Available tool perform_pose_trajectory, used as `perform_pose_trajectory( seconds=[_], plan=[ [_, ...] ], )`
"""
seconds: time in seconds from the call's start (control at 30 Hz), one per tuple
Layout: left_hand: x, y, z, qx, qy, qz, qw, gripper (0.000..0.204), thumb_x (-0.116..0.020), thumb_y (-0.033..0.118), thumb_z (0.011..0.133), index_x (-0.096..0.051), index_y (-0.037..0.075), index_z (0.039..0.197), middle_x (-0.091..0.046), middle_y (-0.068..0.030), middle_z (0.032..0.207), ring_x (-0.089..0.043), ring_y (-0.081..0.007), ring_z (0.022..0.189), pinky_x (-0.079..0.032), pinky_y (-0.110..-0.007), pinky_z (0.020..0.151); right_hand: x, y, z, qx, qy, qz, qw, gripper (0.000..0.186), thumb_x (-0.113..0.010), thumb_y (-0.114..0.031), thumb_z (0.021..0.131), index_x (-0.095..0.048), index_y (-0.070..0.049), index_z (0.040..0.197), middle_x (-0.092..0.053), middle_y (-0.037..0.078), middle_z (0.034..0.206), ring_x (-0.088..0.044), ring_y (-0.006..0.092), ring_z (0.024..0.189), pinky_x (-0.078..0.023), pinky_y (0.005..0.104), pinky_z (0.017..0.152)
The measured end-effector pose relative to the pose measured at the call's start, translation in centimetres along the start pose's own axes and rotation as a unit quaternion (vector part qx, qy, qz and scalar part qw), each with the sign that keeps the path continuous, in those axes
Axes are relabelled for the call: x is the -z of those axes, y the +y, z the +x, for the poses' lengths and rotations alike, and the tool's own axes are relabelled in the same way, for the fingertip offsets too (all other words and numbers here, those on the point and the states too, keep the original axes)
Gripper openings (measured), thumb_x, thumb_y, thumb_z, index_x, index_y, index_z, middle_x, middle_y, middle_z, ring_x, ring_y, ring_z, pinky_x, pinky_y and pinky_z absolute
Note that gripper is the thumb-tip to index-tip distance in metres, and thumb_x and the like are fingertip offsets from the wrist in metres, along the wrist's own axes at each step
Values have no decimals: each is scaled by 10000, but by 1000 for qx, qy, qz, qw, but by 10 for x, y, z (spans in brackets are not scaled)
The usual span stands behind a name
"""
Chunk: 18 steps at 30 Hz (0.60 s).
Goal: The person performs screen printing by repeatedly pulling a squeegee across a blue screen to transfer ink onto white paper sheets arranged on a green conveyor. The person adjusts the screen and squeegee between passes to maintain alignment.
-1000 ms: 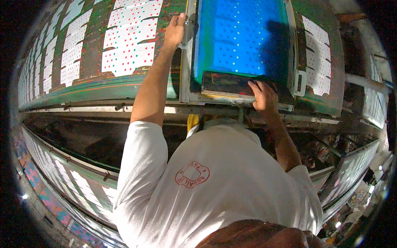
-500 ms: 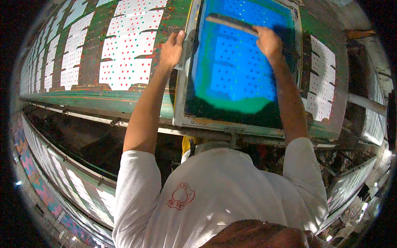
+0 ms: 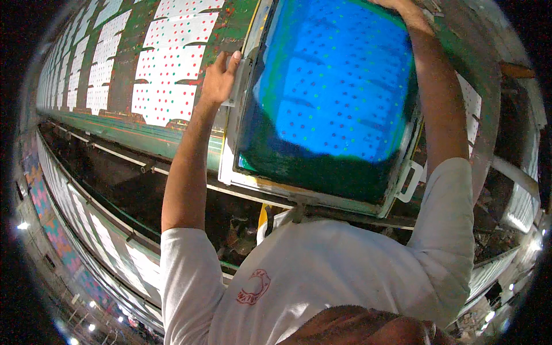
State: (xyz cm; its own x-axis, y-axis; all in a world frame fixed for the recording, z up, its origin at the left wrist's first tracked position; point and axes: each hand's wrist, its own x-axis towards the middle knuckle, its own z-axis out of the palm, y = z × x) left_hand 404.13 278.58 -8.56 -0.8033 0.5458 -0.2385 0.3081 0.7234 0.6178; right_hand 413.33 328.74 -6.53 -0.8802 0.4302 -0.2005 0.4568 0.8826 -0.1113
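Note:
In front of me a silkscreen frame (image 3: 322, 202) with a blue mesh (image 3: 339, 86) lies tilted over the long green table. Dots and printed sheet shapes show through the mesh, and dark green ink edges its near end. At the frame's left side, my left hand (image 3: 218, 80) is closed round its pale handle (image 3: 231, 99), thumb pointing up. My right hand (image 3: 397, 3) reaches over the far right of the screen. Its fingers are cut off by the top edge, so what they hold is hidden. A second white handle (image 3: 410, 181) juts from the frame's right side, under my right forearm.
White sheets with red and green dots (image 3: 169, 75) lie in rows along the green table (image 3: 121, 129) to the left. Another dotted sheet (image 3: 470, 106) shows at the right. A metal rail (image 3: 115, 156) runs along the table's near edge. Behind me stands another long table (image 3: 95, 230).
My right hand has moved away to the far edge, and the squeegee it gripped has left the view. The blue area looks wider. My left hand stays at the frame's left side.

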Motion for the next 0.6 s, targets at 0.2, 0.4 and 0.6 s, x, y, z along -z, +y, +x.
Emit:
perform_pose_trajectory(
  seconds=[0.2,0.4,0.6],
  plan=[
    [-2,3,-2,4,29,3,1000,723,-417,673,1018,-659,35,1255,-679,-292,1209,-626,-460,1188,-458,-500,1025,-4,-2,3,-13,5,28,1000,359,-742,-262,846,-746,62,999,-724,277,924,-718,409,867,-545,512,727],
    [-1,5,-4,-15,43,-5,999,694,-420,607,1042,-624,-33,1218,-671,-318,1191,-604,-476,1211,-467,-493,1007,-29,-23,-57,34,-62,70,995,303,-706,-216,782,-746,39,940,-698,254,829,-666,388,729,-508,503,656],
    [-2,0,-1,-29,35,-24,999,679,-370,596,1056,-629,-19,1182,-662,-318,1207,-586,-484,1226,-455,-518,1023,-48,-92,-195,75,-51,-7,996,347,-575,-82,893,-708,-122,1211,-719,214,1102,-685,430,1030,-556,527,901]
  ],
)
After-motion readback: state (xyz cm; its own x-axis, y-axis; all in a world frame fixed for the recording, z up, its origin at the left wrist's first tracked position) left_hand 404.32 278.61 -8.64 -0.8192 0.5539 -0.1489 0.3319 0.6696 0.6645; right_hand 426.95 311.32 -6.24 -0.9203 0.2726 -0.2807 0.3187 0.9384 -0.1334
